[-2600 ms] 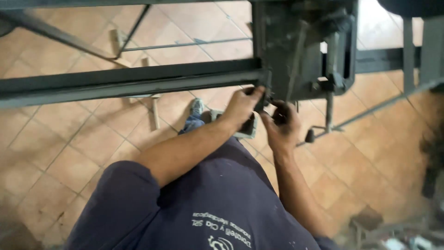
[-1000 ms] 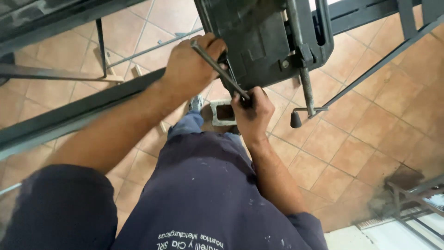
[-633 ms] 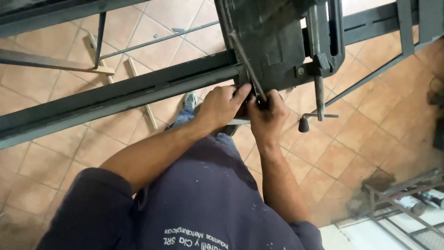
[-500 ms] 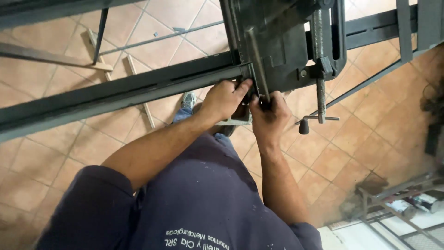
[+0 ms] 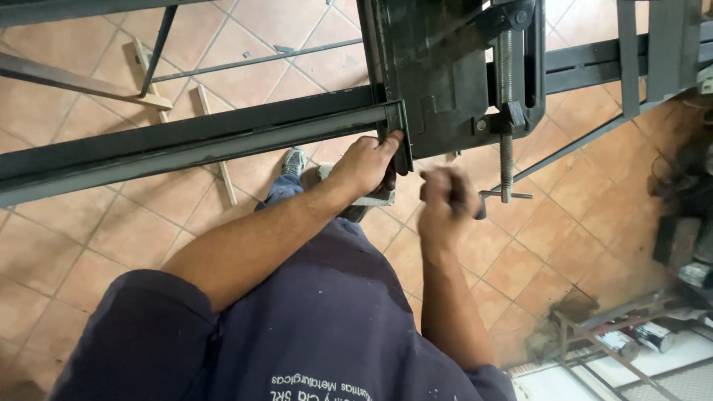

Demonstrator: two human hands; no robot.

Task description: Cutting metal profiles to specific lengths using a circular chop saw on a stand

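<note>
Gripping the end of the long dark steel beam (image 5: 200, 141) — left hand (image 5: 365, 163) curled around its lower edge where it butts against the dark steel plate (image 5: 438, 82), thumb up on the corner, fingers wrapped under. Left forearm runs diagonally up from the lower left, elbow bent, sleeve dark blue.

Right hand (image 5: 444, 199) is just beside it to the right, clear of the plate and below it, motion-blurred; fingers look drawn together in a loose fist, but I cannot tell if it holds anything. Right forearm comes almost straight up from the bottom edge.

One screw clamp (image 5: 512, 96) bites the plate's right side — threaded rod vertical, cross handle at the bottom, near the right hand but apart from it.

Beam lies roughly horizontal, tilted slightly, spanning from the left edge to the plate.

Floor is terracotta tile (image 5: 89, 245). One shoe (image 5: 293, 160) visible under the beam. Two wooden sticks (image 5: 215, 148) lie on the tiles at upper left. Two cans (image 5: 631, 340) sit on a low metal rack at lower right, light labels, too small to tell more. White print on the shirt's chest, upside down in view.
</note>
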